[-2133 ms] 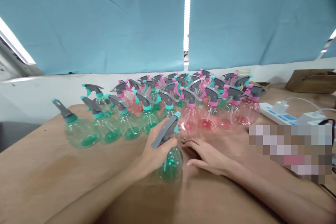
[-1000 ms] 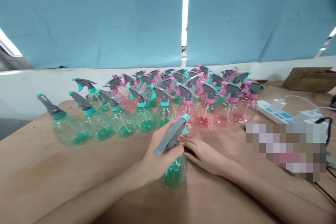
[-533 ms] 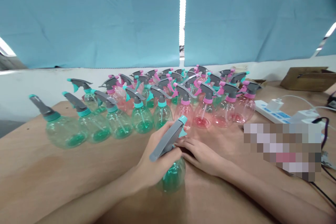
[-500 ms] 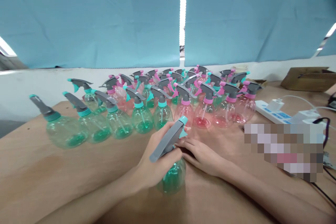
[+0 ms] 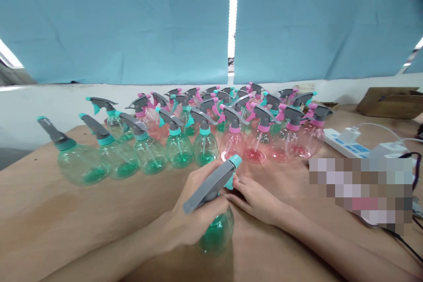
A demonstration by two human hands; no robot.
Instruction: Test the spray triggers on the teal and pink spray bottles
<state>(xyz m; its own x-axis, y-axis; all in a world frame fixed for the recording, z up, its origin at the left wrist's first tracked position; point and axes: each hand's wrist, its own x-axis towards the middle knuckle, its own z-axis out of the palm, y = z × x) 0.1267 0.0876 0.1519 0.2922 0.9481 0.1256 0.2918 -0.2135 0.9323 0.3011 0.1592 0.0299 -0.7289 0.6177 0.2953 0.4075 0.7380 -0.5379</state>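
Observation:
A green see-through spray bottle (image 5: 218, 231) with a grey and turquoise spray head stands in front of me. My left hand (image 5: 193, 211) is wrapped round its neck, just below the spray head. From the right, my right hand (image 5: 256, 198) reaches in with its fingers bent at the turquoise trigger (image 5: 229, 181). Its fingertips are partly hidden behind the spray head and my left hand. Beyond my hands stand a green spray bottle (image 5: 205, 150) and a pink spray bottle (image 5: 231, 145), part of a front row.
Several more green and pink spray bottles crowd the back of the wooden table (image 5: 132, 211). On the right lie a white power strip (image 5: 346, 143) with plugs and cables, and a blurred-out flat item (image 5: 360, 194). An open cardboard box (image 5: 390, 102) sits at the far right.
The held spray bottle has shifted slightly toward me, its spray head lower in view. Both hands have moved with it, and my right fingers now bend at the trigger.

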